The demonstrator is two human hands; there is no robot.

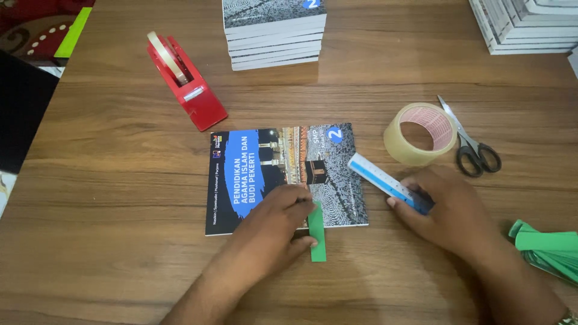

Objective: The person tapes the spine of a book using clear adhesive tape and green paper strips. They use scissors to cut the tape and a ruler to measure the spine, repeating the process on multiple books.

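Observation:
A thin book (283,168) with a dark and blue cover lies flat in the middle of the wooden table (120,180). My left hand (274,219) pinches a narrow green paper strip (317,236) at the book's near edge, with the strip's lower end hanging past the cover. To the right of the book, my right hand (448,213) grips a blue and white ruler (385,180). The ruler's far end rests over the book's right edge.
A red tape dispenser (186,84) stands at the back left. A roll of clear packing tape (420,133) and black-handled scissors (472,144) lie at the right. Book stacks sit at the back centre (274,36) and back right (524,27). More green strips (548,247) lie at the right edge.

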